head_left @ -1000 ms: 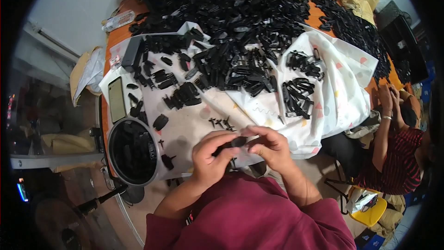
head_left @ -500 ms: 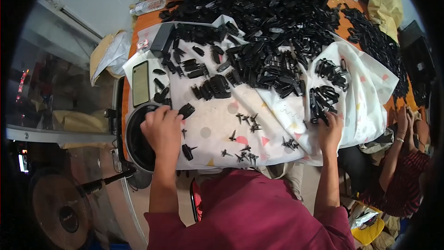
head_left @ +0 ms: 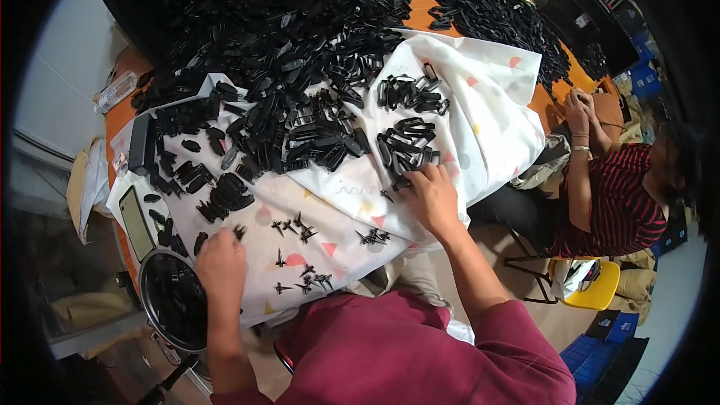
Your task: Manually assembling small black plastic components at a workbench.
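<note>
A great heap of black plastic parts covers the far table, well beyond both hands, spilling onto a white patterned cloth. Below the left hand sits a round metal bowl of dark pieces. The left hand rests palm-down on the cloth, fingers curled by a small black clip; whether it grips anything I cannot tell. The right hand touches a cluster of black clips with loosely bent fingers, apparently pinching one. Tiny black pins lie between the hands.
</note>
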The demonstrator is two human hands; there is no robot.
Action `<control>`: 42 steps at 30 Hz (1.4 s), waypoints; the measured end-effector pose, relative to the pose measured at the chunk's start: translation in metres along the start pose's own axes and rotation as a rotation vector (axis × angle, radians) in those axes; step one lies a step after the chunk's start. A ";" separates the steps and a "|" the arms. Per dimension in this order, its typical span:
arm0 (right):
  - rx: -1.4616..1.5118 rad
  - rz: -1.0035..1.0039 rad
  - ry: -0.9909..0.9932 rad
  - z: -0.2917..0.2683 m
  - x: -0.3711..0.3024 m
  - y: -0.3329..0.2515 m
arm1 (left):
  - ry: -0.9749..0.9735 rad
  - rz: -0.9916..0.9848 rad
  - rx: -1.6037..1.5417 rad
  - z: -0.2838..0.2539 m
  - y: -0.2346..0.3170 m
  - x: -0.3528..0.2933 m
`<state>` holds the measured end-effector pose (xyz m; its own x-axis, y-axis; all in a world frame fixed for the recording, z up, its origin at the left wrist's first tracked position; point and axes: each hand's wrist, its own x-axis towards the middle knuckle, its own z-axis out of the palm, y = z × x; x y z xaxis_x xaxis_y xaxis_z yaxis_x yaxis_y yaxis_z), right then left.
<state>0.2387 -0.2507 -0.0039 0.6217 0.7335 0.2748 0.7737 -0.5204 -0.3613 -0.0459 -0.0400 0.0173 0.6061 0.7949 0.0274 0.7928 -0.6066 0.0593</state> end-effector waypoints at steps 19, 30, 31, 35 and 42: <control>0.524 0.060 -0.242 -0.026 0.005 -0.025 | -0.091 -0.062 -1.300 0.016 0.039 -0.017; 1.459 0.305 -0.578 -0.024 -0.001 -0.109 | -0.103 0.247 -1.517 -0.012 0.084 -0.014; 1.458 0.306 -0.580 -0.025 -0.002 -0.109 | -0.102 0.246 -1.518 -0.011 0.084 -0.016; 1.478 0.307 -0.590 -0.026 -0.002 -0.104 | 0.071 0.340 -1.304 -0.017 0.080 -0.015; 1.448 0.229 -0.604 -0.021 -0.003 -0.097 | 0.072 0.425 -1.082 -0.034 0.080 -0.012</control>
<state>0.1648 -0.2117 0.0494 0.2931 0.9434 -0.1550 -0.3110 -0.0592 -0.9486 0.0087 -0.0976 0.0556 0.7773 0.5506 0.3044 0.0369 -0.5229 0.8516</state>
